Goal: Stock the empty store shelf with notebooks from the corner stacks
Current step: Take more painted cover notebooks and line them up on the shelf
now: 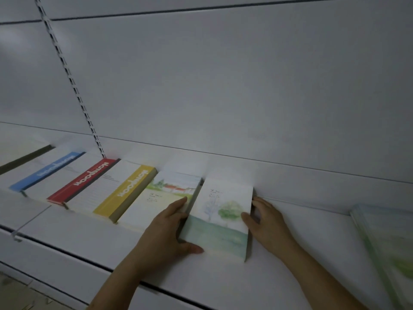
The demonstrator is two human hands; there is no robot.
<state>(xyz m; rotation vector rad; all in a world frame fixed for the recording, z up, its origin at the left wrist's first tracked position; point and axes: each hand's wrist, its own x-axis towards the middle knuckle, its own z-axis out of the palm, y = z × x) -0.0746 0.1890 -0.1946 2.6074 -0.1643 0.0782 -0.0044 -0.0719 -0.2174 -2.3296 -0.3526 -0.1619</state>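
Note:
A watercolour-cover notebook stack, showing a green tree over a teal field, lies on the white shelf. My left hand grips its left edge, thumb under the near corner. My right hand holds its right edge, thumb on the cover. Just left of it lies another watercolour notebook with a red-roofed house. Further left a row of notebooks carries a yellow spine, a red spine and a blue spine.
More pale green watercolour notebooks lie at the shelf's right end, blurred. A slotted upright runs up the white back panel. A clear divider clip sits on the shelf's front rail at left. Floor shows at bottom left.

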